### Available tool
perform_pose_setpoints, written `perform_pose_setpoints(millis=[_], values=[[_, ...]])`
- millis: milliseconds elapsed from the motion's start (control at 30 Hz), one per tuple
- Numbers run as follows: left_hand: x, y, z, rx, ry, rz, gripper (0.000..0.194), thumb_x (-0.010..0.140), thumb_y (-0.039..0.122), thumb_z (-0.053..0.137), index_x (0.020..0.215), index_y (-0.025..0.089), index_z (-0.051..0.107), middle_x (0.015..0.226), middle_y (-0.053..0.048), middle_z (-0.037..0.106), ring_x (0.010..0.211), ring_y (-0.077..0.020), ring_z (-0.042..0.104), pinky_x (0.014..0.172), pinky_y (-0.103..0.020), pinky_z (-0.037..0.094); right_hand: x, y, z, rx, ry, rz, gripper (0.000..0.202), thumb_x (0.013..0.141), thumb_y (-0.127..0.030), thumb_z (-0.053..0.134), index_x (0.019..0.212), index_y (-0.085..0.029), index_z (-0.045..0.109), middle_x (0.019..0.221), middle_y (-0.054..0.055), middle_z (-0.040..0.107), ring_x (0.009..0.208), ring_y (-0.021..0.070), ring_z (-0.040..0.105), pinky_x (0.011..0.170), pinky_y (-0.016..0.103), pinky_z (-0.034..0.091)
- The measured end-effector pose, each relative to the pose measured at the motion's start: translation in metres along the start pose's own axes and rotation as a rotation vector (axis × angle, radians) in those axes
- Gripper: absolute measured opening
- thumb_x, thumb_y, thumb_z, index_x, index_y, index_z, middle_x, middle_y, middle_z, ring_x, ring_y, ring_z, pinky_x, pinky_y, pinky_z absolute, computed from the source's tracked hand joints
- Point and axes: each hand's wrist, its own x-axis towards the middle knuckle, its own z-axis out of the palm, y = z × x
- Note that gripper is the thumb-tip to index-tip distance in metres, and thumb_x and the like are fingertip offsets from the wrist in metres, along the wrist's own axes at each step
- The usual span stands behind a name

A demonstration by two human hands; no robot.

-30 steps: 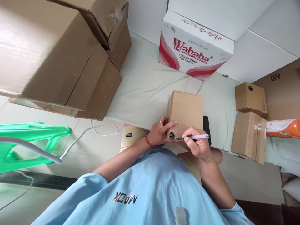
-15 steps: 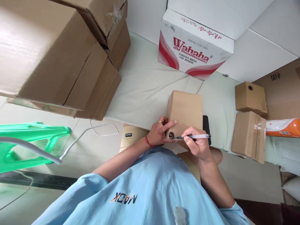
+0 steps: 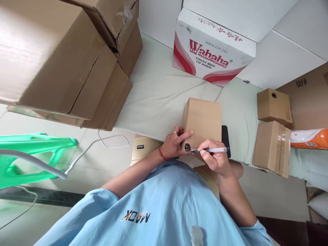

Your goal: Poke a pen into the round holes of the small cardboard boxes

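Note:
A brown cardboard box [image 3: 205,118] rests on the cloth-covered surface in front of me, with a dark scribbled patch [image 3: 187,147] at its near left corner. My left hand [image 3: 176,141] grips that corner, forefinger laid along the top and thumb at the near edge. Pinched in my right hand [image 3: 214,155] is a pen [image 3: 217,149] with a clear barrel, its tip by the near edge just right of the dark patch. A flat black object, perhaps a phone [image 3: 226,138], lies partly hidden against the box's right side.
Large cardboard boxes [image 3: 58,61] are stacked at the left. A white and red Wahaha carton [image 3: 210,54] stands at the back. Two small boxes, one a taped box [image 3: 269,147], and an orange-white package [image 3: 311,138] sit at the right. A green stool [image 3: 58,147] stands lower left.
The pen's tip has shifted slightly down and its rear end tilts a little differently. My left hand and the box hold nearly the same place.

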Motion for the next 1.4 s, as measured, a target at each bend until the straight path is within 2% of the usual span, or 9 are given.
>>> perform_pose_setpoints(millis=[133, 267, 367, 467, 667, 933, 1100, 1267, 1400], values=[[0.000, 0.000, 0.000, 0.006, 0.016, 0.000, 0.100, 0.079, 0.080, 0.081, 0.158, 0.028, 0.049, 0.117, -0.010, 0.051, 0.103, -0.0260, 0.060, 0.076, -0.035, 0.058, -0.004, 0.003, 0.000, -0.015, 0.066, 0.008, 0.016, 0.095, -0.022, 0.057, 0.082, -0.025, 0.067, 0.062, -0.004, 0.059, 0.050, 0.0125, 0.048, 0.052, 0.029, 0.039], [0.001, 0.001, 0.000, -0.001, 0.035, 0.031, 0.098, 0.082, 0.079, 0.079, 0.159, 0.027, 0.047, 0.117, -0.011, 0.051, 0.103, -0.0257, 0.061, 0.073, -0.033, 0.058, -0.011, 0.001, 0.001, -0.019, 0.063, -0.010, 0.013, 0.096, -0.022, 0.058, 0.086, -0.026, 0.066, 0.064, -0.004, 0.059, 0.051, 0.0134, 0.049, 0.054, 0.030, 0.040], [0.000, 0.000, 0.000, 0.003, 0.015, 0.012, 0.097, 0.083, 0.079, 0.078, 0.159, 0.026, 0.048, 0.118, -0.011, 0.052, 0.104, -0.0261, 0.061, 0.073, -0.033, 0.058, -0.017, -0.003, 0.005, -0.024, 0.096, -0.021, 0.006, 0.095, -0.021, 0.064, 0.094, -0.027, 0.065, 0.070, -0.004, 0.061, 0.057, 0.0136, 0.053, 0.056, 0.029, 0.041], [-0.001, -0.001, 0.001, 0.001, -0.011, -0.021, 0.099, 0.080, 0.080, 0.080, 0.157, 0.027, 0.050, 0.118, -0.012, 0.053, 0.105, -0.0272, 0.061, 0.076, -0.036, 0.059, -0.020, -0.007, 0.008, -0.058, 0.129, 0.001, 0.011, 0.094, -0.022, 0.069, 0.091, -0.027, 0.060, 0.069, -0.005, 0.057, 0.056, 0.0130, 0.052, 0.055, 0.028, 0.041], [-0.002, -0.001, 0.003, 0.016, -0.002, -0.032, 0.100, 0.078, 0.079, 0.082, 0.157, 0.028, 0.049, 0.116, -0.010, 0.051, 0.105, -0.0268, 0.060, 0.077, -0.035, 0.057, -0.021, -0.013, 0.012, -0.122, 0.098, -0.051, 0.010, 0.094, -0.019, 0.062, 0.097, -0.027, 0.066, 0.070, -0.003, 0.065, 0.057, 0.0150, 0.058, 0.055, 0.030, 0.045], [0.000, 0.000, 0.001, 0.014, -0.015, -0.021, 0.098, 0.080, 0.078, 0.081, 0.158, 0.029, 0.048, 0.118, -0.010, 0.050, 0.105, -0.0261, 0.060, 0.075, -0.034, 0.057, -0.026, -0.009, 0.016, -0.075, 0.126, -0.151, 0.020, 0.087, -0.010, 0.057, 0.093, -0.028, 0.063, 0.064, -0.004, 0.061, 0.053, 0.0149, 0.052, 0.054, 0.030, 0.041], [0.001, 0.000, 0.000, -0.028, 0.026, 0.024, 0.096, 0.083, 0.075, 0.080, 0.160, 0.027, 0.047, 0.119, -0.010, 0.049, 0.104, -0.0259, 0.060, 0.076, -0.034, 0.057, -0.028, -0.004, 0.018, -0.101, 0.079, -0.185, 0.019, 0.088, -0.011, 0.059, 0.095, -0.028, 0.063, 0.067, -0.004, 0.062, 0.055, 0.0155, 0.052, 0.057, 0.031, 0.041], [0.000, 0.000, 0.001, -0.018, 0.001, -0.006, 0.095, 0.084, 0.080, 0.076, 0.158, 0.027, 0.049, 0.117, -0.010, 0.050, 0.104, -0.0260, 0.058, 0.076, -0.034, 0.056, -0.028, -0.003, 0.023, -0.113, 0.056, -0.216, 0.020, 0.089, -0.011, 0.059, 0.098, -0.028, 0.061, 0.069, -0.003, 0.062, 0.058, 0.0160, 0.053, 0.060, 0.031, 0.043], [0.000, 0.000, 0.002, -0.027, 0.023, 0.007, 0.093, 0.085, 0.077, 0.076, 0.158, 0.026, 0.049, 0.115, -0.010, 0.050, 0.104, -0.0258, 0.059, 0.073, -0.032, 0.056, -0.025, -0.003, 0.024, -0.124, 0.051, -0.235, 0.020, 0.092, -0.010, 0.058, 0.100, -0.028, 0.060, 0.070, -0.004, 0.063, 0.059, 0.0151, 0.052, 0.060, 0.030, 0.042]])
